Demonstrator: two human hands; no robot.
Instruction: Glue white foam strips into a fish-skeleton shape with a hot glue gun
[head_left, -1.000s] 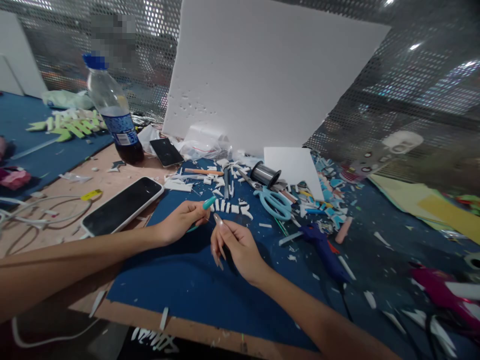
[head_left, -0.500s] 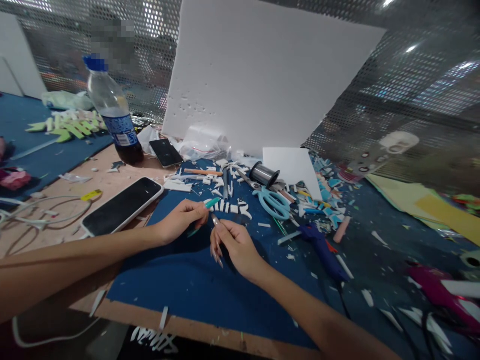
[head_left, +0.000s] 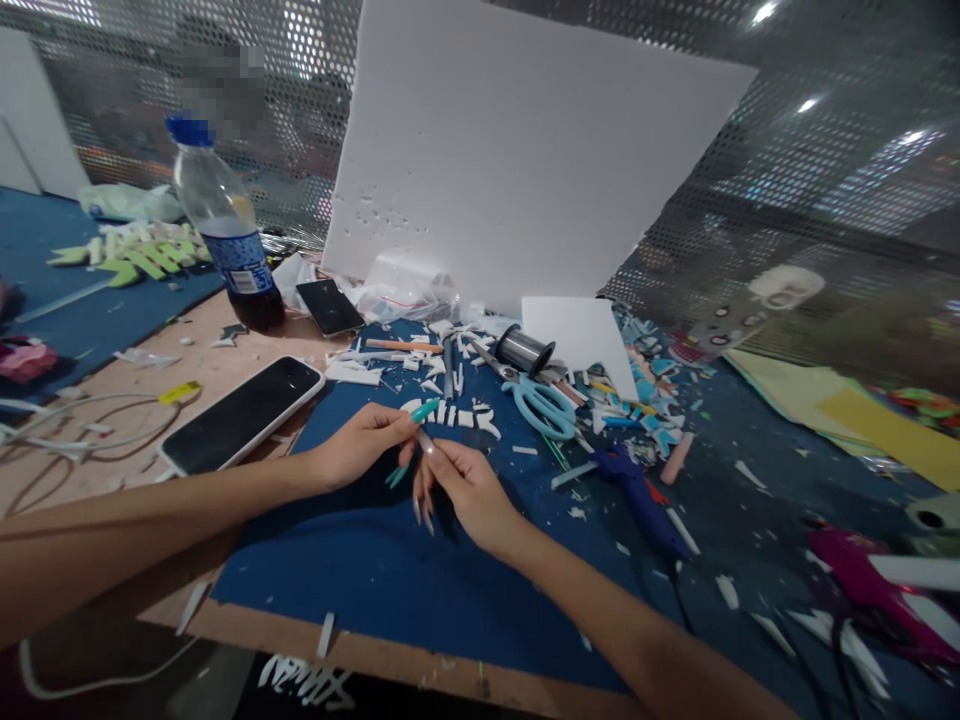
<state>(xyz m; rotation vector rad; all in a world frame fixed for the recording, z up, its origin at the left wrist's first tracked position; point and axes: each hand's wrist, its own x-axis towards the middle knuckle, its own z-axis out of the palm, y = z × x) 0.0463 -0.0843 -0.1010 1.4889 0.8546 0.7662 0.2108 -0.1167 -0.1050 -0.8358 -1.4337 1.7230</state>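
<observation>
My left hand (head_left: 367,443), with long teal nails, is closed in a pinch over the blue mat (head_left: 337,570). Against its fingertips, my right hand (head_left: 469,490) pinches with thumb and forefinger, its other long-nailed fingers hanging down. Whatever lies between the fingertips is too small or hidden to name. Just beyond them, small white cut pieces (head_left: 465,417) lie in a row, with a tail-like piece at the right end. Light-blue-handled scissors (head_left: 541,405) rest to the right of this row.
A white phone (head_left: 244,415) and a cola bottle (head_left: 251,270) are on the left. A wire spool (head_left: 525,350) and white scraps lie behind the hands. At right are a blue glue gun (head_left: 641,505) and a magenta glue gun (head_left: 870,580). A white board (head_left: 525,150) stands behind.
My right hand has moved slightly left and up, so its fingertips now meet those of my left hand. The view has shifted a little; the things on the table have stayed put.
</observation>
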